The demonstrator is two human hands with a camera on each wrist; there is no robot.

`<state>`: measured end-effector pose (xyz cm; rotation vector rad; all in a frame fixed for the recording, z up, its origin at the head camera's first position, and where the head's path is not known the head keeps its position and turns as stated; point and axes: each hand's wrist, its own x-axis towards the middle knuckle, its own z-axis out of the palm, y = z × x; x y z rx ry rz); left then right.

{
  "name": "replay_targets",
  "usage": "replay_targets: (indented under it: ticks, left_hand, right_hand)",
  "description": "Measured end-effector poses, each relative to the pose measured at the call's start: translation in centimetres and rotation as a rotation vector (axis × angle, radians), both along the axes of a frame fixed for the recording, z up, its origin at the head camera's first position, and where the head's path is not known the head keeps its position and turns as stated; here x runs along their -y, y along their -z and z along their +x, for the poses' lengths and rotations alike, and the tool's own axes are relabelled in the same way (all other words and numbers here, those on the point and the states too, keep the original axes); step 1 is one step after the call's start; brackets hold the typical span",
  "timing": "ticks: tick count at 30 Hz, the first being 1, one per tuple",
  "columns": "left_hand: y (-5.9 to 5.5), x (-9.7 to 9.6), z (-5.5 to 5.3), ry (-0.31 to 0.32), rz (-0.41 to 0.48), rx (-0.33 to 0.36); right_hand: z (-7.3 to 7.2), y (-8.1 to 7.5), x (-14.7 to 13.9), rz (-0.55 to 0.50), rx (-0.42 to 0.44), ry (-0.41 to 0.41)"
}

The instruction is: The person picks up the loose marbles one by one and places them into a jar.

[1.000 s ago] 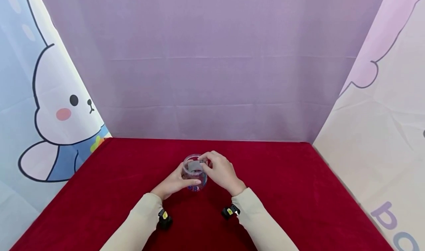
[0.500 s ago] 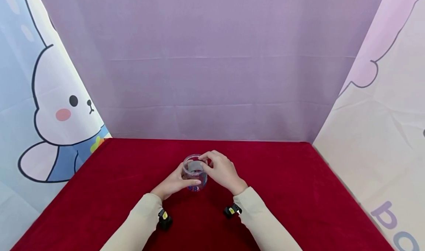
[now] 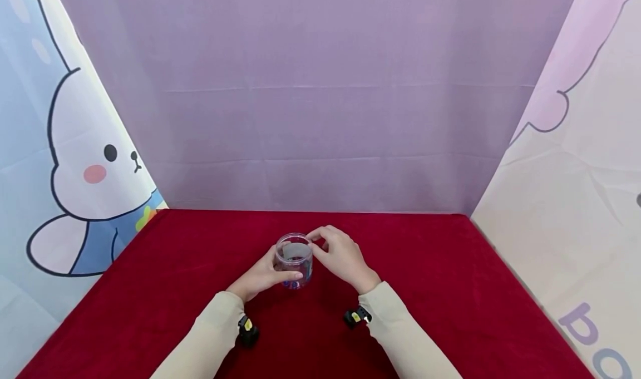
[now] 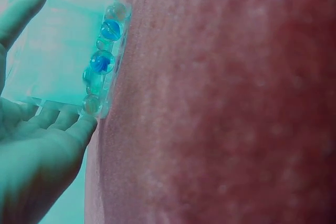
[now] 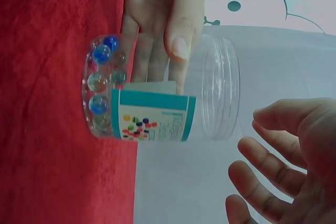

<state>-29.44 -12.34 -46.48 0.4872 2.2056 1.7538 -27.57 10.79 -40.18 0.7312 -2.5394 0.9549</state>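
Fingers of the left hand curl round the clear round plastic jar, thumb pressed on its side. It stands upright, mouth up, with glass marbles at the bottom. Loosely curled right hand hovers just beside the rim, holding nothing. Red cloth spreads wide all around.

A deep red cloth covers the worktop. The clear jar holds blue and pale glass marbles and wears a white label with teal bands and small multicoloured dots. The backdrop is plain lilac; the left panel shows a white, pink-cheeked rabbit on light blue. The sleeves are cream.
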Motion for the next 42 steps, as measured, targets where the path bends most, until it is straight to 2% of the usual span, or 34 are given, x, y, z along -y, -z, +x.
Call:
replay_targets:
  ticks: [10, 19, 28, 42]
  left_hand:
    - [-0.3, 0.1, -0.1, -0.022, -0.024, -0.007]
    - [-0.3, 0.1, -0.2, -0.014, -0.038, -0.014]
    - [-0.5, 0.1, 0.0, -0.045, -0.09, -0.047]
    - [-0.6, 0.1, 0.1, -0.056, -0.164, -0.094]
  right_hand:
    - [0.1, -0.1, -1.8, 0.043, -0.015, 0.055]
    - [0.4, 0.3, -3.7, 0.056, 0.031, 0.084]
    - [0.5, 0.6, -5.3, 0.067, 0.058, 0.106]
    - [0.9, 1.8, -7.1, 0.076, 0.099, 0.13]
